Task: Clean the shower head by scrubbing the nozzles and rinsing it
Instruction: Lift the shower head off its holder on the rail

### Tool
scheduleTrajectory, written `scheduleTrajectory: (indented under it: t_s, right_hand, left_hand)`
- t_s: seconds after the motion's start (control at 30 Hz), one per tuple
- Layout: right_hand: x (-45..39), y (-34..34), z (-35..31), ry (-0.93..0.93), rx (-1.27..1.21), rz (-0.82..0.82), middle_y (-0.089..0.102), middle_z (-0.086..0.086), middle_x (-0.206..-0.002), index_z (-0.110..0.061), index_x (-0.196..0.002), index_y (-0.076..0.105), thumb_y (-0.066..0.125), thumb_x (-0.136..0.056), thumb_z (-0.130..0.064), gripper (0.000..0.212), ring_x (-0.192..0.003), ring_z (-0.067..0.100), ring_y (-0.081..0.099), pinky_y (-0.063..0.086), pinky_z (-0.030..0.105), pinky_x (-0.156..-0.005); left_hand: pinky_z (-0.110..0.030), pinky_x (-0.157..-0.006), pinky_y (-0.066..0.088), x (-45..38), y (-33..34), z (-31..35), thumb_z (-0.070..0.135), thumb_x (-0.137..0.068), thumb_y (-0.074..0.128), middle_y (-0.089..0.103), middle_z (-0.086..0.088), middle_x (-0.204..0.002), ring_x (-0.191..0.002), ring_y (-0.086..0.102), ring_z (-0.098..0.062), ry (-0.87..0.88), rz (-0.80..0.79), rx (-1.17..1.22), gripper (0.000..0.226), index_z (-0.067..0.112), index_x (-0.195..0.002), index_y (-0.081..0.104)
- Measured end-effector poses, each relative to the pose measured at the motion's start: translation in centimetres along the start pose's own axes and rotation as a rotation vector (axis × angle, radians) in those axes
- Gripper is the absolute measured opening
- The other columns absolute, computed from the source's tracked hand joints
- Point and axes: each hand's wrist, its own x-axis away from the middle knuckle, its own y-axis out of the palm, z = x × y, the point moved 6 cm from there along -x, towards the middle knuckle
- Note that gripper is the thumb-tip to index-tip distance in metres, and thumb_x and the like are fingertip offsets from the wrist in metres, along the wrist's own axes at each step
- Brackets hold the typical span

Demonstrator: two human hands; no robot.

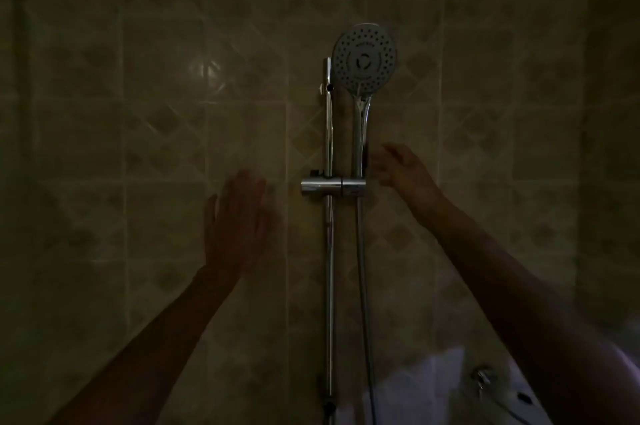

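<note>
The shower head point(363, 57) stands upright in its chrome holder point(333, 187) on the slide rail point(328, 216), high on the tiled wall point(138, 147), with its round face turned toward the person; its long axis runs straight up and down, the disc at the top and the handle point(361, 133) tapering down into the holder, from which the hose point(364, 286) drops away below. The right hand point(401, 168) is plainly the nearer one; it hovers just right of the lower handle, fingers spread and loosely extended toward it, holding nothing, and whether a fingertip touches the chrome cannot be told in this dim light; the disc lies up and a little left from that hand. The left hand point(239, 220) is raised flat, fingers straight and close together, well left of the rail and lower than the right; whether it rests on the tiles cannot be told. Judging from this, the coming move is likely a grasp of the handle by the right hand and a lift up out of the holder along that upright axis. The face looks pale grey, ringed with dark nozzle dots around a central dial; any scale on the nozzles is too small to make out. A tap point(483, 378) and a pale basin edge point(426, 386) show at the lower right.
</note>
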Motion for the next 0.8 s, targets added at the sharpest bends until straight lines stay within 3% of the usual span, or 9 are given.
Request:
scheduleTrajectory:
  t_s: [0.07, 0.17, 0.43, 0.57, 0.67, 0.8]
  right_hand:
    - [-1.0, 1.5, -0.2, 0.023, -0.113, -0.026, 0.066, 0.008, -0.11, -0.009, -0.12, 0.056, 0.05, -0.098, -0.032, 0.033, -0.1, 0.02, 0.064, 0.051, 0.041, -0.093]
    - [-2.0, 3.3, -0.5, -0.013, -0.107, -0.054, 0.067, 0.011, -0.099, -0.004, -0.114, 0.06, 0.048, -0.098, -0.036, 0.037, -0.088, 0.018, 0.063, 0.051, 0.037, -0.082]
    - [-2.6, 4.4, -1.3, 0.003, -0.193, -0.044, 0.059, 0.012, -0.072, -0.004, -0.078, 0.06, 0.044, -0.101, -0.015, 0.03, -0.067, 0.027, 0.058, 0.052, 0.046, -0.074]
    - [-2.5, 4.5, -2.5, 0.06, -0.115, -0.077, 0.056, 0.011, -0.072, -0.003, -0.078, 0.057, 0.041, -0.101, -0.013, 0.029, -0.064, 0.024, 0.056, 0.049, 0.037, -0.064]
    - [-3.4, 3.7, -4.1, 0.062, -0.053, -0.027, 0.061, 0.01, -0.074, -0.008, -0.078, 0.059, 0.042, -0.101, -0.017, 0.03, -0.069, 0.024, 0.06, 0.05, 0.038, -0.067]
    - [-4.7, 1.3, -5.9, 0.086, -0.101, 0.028, 0.061, 0.009, -0.078, -0.005, -0.094, 0.057, 0.044, -0.101, -0.021, 0.021, -0.072, 0.021, 0.061, 0.052, 0.037, -0.069]
  left_hand:
    - [-0.055, -0.113, 0.02, -0.4, 1.9, -0.6, 0.044, -0.096, 0.027, 0.016, -0.007, -0.16, -0.146, 0.019, -0.028, 0.013, -0.051, -0.032, 0.056, 0.03, -0.149, 0.019]
    - [-0.06, -0.114, 0.014, 0.0, 4.7, -1.1, 0.042, -0.097, 0.03, 0.01, -0.009, -0.161, -0.148, 0.012, -0.029, 0.056, 0.019, -0.088, 0.058, 0.026, -0.151, 0.017]
    - [-0.053, -0.116, 0.015, 0.2, 4.4, -1.1, 0.037, -0.097, 0.036, 0.022, -0.006, -0.158, -0.146, 0.022, -0.026, 0.082, 0.193, -0.075, 0.055, 0.025, -0.149, 0.026]
    - [-0.053, -0.116, 0.015, 0.2, 4.7, -1.3, 0.038, -0.098, 0.034, 0.021, -0.005, -0.159, -0.146, 0.019, -0.025, 0.068, 0.178, -0.053, 0.053, 0.027, -0.149, 0.026]
    - [-0.053, -0.116, 0.014, 0.1, 4.6, -1.4, 0.038, -0.098, 0.035, 0.02, -0.005, -0.159, -0.146, 0.019, -0.026, 0.063, 0.15, -0.049, 0.053, 0.026, -0.149, 0.026]
    - [-0.055, -0.116, 0.014, 0.0, 4.7, -1.5, 0.038, -0.098, 0.033, 0.019, -0.006, -0.159, -0.147, 0.018, -0.027, 0.076, 0.101, -0.039, 0.054, 0.026, -0.15, 0.024]
